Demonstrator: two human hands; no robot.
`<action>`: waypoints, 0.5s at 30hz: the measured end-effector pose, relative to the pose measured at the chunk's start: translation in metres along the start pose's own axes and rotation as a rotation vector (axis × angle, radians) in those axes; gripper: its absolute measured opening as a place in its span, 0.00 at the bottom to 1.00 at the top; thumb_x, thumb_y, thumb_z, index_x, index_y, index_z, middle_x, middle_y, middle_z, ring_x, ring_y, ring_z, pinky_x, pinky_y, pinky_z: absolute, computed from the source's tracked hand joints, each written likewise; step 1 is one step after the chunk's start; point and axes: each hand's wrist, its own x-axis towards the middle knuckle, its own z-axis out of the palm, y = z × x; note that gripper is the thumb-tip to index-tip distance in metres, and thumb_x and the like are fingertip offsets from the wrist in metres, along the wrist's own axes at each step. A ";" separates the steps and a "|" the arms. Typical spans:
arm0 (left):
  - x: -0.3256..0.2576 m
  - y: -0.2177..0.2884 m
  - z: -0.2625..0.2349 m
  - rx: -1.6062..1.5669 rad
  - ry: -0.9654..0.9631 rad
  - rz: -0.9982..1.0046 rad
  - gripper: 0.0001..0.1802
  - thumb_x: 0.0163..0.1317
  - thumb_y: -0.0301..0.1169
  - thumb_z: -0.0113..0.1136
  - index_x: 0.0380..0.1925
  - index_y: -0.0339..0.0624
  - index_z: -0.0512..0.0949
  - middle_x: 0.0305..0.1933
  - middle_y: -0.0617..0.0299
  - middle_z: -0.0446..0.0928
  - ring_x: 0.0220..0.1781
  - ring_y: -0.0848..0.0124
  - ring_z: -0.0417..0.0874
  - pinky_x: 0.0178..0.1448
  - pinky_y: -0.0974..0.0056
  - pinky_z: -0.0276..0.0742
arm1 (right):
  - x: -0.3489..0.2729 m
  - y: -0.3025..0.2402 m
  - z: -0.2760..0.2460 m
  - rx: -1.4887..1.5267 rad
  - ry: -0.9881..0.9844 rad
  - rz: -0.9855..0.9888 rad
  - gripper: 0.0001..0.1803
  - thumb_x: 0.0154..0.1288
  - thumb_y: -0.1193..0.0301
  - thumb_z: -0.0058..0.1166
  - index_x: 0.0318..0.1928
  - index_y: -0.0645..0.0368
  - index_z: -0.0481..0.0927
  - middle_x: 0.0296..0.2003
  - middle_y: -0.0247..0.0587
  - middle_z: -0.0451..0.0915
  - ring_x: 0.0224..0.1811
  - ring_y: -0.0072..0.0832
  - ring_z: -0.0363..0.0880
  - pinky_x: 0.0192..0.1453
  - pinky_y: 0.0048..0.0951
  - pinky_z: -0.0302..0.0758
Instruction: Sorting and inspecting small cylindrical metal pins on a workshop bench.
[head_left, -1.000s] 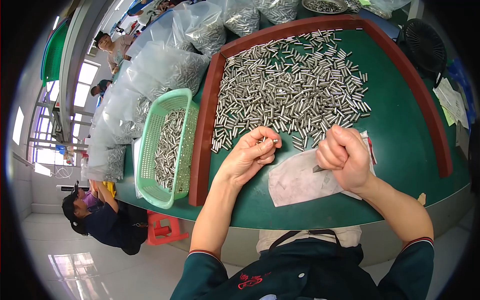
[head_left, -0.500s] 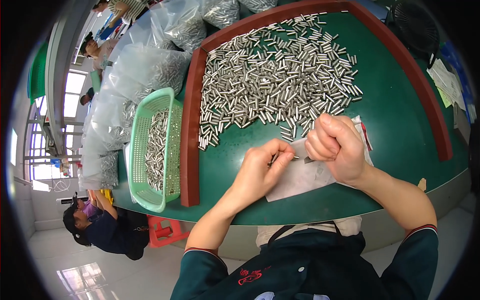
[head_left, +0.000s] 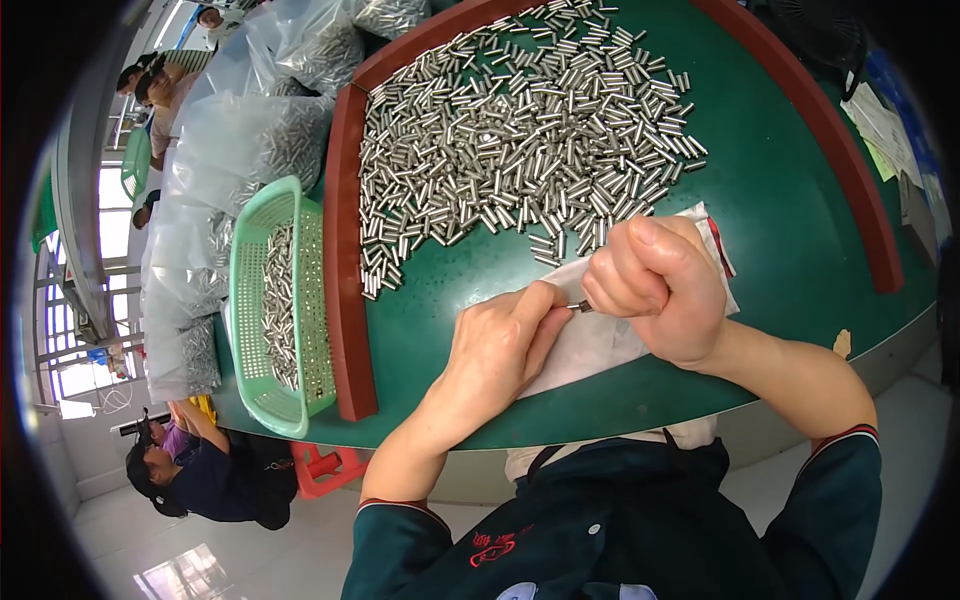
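My left hand (head_left: 490,350) is closed, thumb and forefinger pinching a small metal pin (head_left: 573,306) whose end sticks out to the right. My right hand (head_left: 660,295) makes a fist around something mostly hidden; only a short dark metal piece (head_left: 586,306) shows below its fingers. That piece and the pin meet or nearly meet between the hands; whether they touch I cannot tell. Beneath both hands lies a whitish sheet (head_left: 590,350) with a red mark near its right edge. Just beyond them spreads a big heap of short shiny metal pins (head_left: 530,150) on the green tabletop (head_left: 770,200).
A red-brown raised border (head_left: 350,270) runs around the heap. Left of it stands a light green basket (head_left: 318,340) holding more pins. Clear plastic bags (head_left: 235,150) of metal parts line the far left. A co-worker (head_left: 215,465) sits at the left near a red stool (head_left: 328,470).
The pin in my left hand and the dark piece in my right have come together from a small gap. The whole view has shifted slightly, moving the heap and basket leftward.
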 end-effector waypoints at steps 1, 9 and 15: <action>0.000 0.001 0.001 -0.005 0.017 0.003 0.04 0.51 0.23 0.57 0.26 0.37 0.71 0.17 0.55 0.71 0.17 0.60 0.72 0.22 0.63 0.66 | -0.001 0.000 0.000 -0.004 -0.007 -0.003 0.24 0.65 0.65 0.30 0.10 0.52 0.53 0.06 0.27 0.51 0.09 0.18 0.43 0.16 0.22 0.46; -0.001 0.003 0.002 -0.029 0.025 -0.012 0.06 0.52 0.25 0.56 0.24 0.39 0.68 0.16 0.55 0.71 0.17 0.57 0.72 0.20 0.59 0.65 | -0.003 0.002 0.000 -0.010 -0.017 0.000 0.24 0.65 0.65 0.31 0.10 0.53 0.53 0.06 0.27 0.51 0.10 0.18 0.44 0.17 0.22 0.46; 0.000 0.005 0.000 -0.026 0.024 -0.040 0.04 0.49 0.21 0.58 0.24 0.37 0.72 0.16 0.54 0.70 0.16 0.61 0.71 0.21 0.64 0.65 | -0.004 0.002 0.001 -0.025 -0.029 -0.012 0.24 0.65 0.65 0.31 0.10 0.53 0.53 0.07 0.27 0.51 0.10 0.17 0.44 0.17 0.22 0.46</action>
